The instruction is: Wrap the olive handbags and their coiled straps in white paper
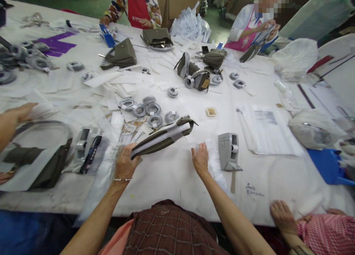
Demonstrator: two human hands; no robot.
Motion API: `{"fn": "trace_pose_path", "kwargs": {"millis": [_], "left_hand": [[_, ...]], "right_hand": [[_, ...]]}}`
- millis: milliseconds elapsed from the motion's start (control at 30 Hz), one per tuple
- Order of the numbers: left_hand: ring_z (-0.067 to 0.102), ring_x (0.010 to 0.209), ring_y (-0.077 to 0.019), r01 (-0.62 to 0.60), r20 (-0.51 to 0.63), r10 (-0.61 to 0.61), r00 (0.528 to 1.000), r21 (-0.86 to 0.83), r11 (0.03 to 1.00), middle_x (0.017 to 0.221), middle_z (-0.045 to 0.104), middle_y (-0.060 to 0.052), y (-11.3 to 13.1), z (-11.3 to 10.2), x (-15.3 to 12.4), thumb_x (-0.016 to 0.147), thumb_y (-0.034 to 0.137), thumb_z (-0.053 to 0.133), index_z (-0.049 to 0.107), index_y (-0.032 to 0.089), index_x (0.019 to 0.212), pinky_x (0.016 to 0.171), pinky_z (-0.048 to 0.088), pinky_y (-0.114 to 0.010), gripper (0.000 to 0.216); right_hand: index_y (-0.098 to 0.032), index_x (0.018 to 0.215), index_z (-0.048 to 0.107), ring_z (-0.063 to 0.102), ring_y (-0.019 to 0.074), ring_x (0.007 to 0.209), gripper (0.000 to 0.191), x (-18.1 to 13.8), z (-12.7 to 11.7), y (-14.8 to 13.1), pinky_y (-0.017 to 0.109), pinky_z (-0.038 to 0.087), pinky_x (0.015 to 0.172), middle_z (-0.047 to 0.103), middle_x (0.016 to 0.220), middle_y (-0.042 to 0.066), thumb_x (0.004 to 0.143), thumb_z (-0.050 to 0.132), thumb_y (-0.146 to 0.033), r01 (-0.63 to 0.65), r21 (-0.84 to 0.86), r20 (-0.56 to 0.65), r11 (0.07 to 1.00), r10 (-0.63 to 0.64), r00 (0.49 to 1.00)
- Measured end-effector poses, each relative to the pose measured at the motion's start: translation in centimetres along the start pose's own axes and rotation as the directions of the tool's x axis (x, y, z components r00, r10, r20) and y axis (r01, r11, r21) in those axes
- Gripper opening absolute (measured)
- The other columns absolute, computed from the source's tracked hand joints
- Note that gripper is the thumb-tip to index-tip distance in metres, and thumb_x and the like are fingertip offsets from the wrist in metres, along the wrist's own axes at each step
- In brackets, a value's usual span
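Note:
My left hand [126, 162], with a thin bracelet at the wrist, grips one end of an olive handbag [163, 136]. The bag is held edge-up and slanted, its far end pointing right, with white padding and a grey wrapped strip along it. My right hand [200, 158] lies with its fingers stretched out, apart from the bag, beside thin white sheets [215, 164]. Just right of that hand stands a grey tape dispenser [229, 151]. Rolled grey straps [153, 108] lie beyond the bag.
A second tape dispenser [84, 144] stands left, near a co-worker's hands and another olive bag [52, 166]. Stacked plastic bags [266, 129] lie right. Several olive bags, including one [120, 54], sit across the table. Co-workers stand opposite; a person's hand [283, 214] rests lower right.

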State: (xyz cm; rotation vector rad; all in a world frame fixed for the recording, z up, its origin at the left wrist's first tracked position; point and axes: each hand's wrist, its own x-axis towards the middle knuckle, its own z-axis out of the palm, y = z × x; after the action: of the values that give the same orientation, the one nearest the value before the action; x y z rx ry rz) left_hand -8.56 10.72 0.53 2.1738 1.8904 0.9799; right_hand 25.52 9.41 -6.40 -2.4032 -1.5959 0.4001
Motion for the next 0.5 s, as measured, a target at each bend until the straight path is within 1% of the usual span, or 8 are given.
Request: {"fn": "trace_pose_path", "kwargs": {"millis": [33,100,167,233,300,400,500], "left_hand": [[0.062,0.106,-0.027,0.014,0.0,-0.014,1.0,-0.004,1.0,0.114,0.065,-0.01,-0.1,0.0,0.0,0.086,0.025,0.057,0.056,0.018,0.12,0.09,0.051,-0.039,0.034],[0.062,0.105,-0.0273,0.037,-0.004,-0.037,0.999,-0.013,0.999,0.113,0.065,-0.01,-0.2,0.0,-0.1,0.086,0.026,0.058,0.056,0.017,0.12,0.09,0.051,-0.039,0.035],[0.062,0.105,-0.0272,0.053,-0.013,-0.053,0.999,-0.02,0.998,0.113,0.065,-0.01,-0.2,0.0,-0.1,0.085,0.025,0.058,0.056,0.017,0.12,0.09,0.051,-0.039,0.035],[0.061,0.105,-0.0274,0.066,-0.017,-0.067,0.998,-0.025,0.998,0.113,0.065,-0.01,-0.2,0.0,-0.1,0.085,0.025,0.057,0.057,0.017,0.12,0.09,0.051,-0.039,0.035],[0.061,0.105,-0.0279,0.071,-0.018,-0.072,0.997,-0.029,0.997,0.112,0.065,-0.01,-0.1,0.0,0.1,0.085,0.025,0.057,0.057,0.018,0.12,0.091,0.05,-0.04,0.036],[0.061,0.106,-0.0278,0.056,-0.025,-0.057,0.998,-0.025,0.998,0.113,0.065,-0.01,0.2,0.1,0.4,0.085,0.025,0.057,0.056,0.018,0.12,0.092,0.05,-0.04,0.036],[0.062,0.106,-0.0268,0.024,-0.038,-0.025,0.999,-0.016,1.0,0.112,0.065,-0.01,0.8,0.0,0.6,0.086,0.023,0.057,0.057,0.017,0.119,0.092,0.05,-0.039,0.034]], "right_hand": [[-0.001,0.144,0.033,0.024,0.0317,0.144,0.066,-0.7,-0.4,0.9,0.049,0.025,0.115,0.03,0.153,0.025,0.096,0.03,-0.046,0.064,0.001,0.01,0.998,-0.064,0.998],[-0.005,0.141,0.039,0.031,0.029,0.141,0.059,-2.5,-1.1,2.7,0.045,0.029,0.113,0.036,0.151,0.022,0.095,0.035,-0.042,0.207,-0.03,0.062,0.978,-0.205,0.977],[-0.012,0.137,0.047,0.038,0.0283,0.136,0.05,-4.4,-1.6,4.2,0.043,0.035,0.109,0.044,0.146,0.017,0.093,0.04,-0.034,0.285,-0.083,0.113,0.955,-0.275,0.955],[-0.018,0.132,0.053,0.046,0.0291,0.127,0.044,-5.8,-1.8,4.8,0.044,0.039,0.104,0.052,0.139,0.014,0.091,0.044,-0.029,0.288,-0.124,0.128,0.95,-0.272,0.954],[-0.018,0.128,0.055,0.051,0.0298,0.117,0.042,-6.2,-1.7,4.5,0.043,0.042,0.099,0.057,0.13,0.015,0.088,0.046,-0.026,0.251,-0.125,0.119,0.96,-0.237,0.964],[-0.014,0.12,0.059,0.056,0.0295,0.104,0.039,-5.6,-1.4,3.3,0.041,0.045,0.094,0.062,0.115,0.016,0.084,0.05,-0.025,0.175,-0.068,0.124,0.982,-0.166,0.978],[-0.015,0.116,0.059,0.06,0.0251,0.094,0.035,-4.4,-2.0,3.3,0.036,0.048,0.087,0.064,0.105,0.012,0.084,0.05,-0.026,0.134,0.038,0.171,0.99,-0.139,0.976]]}}
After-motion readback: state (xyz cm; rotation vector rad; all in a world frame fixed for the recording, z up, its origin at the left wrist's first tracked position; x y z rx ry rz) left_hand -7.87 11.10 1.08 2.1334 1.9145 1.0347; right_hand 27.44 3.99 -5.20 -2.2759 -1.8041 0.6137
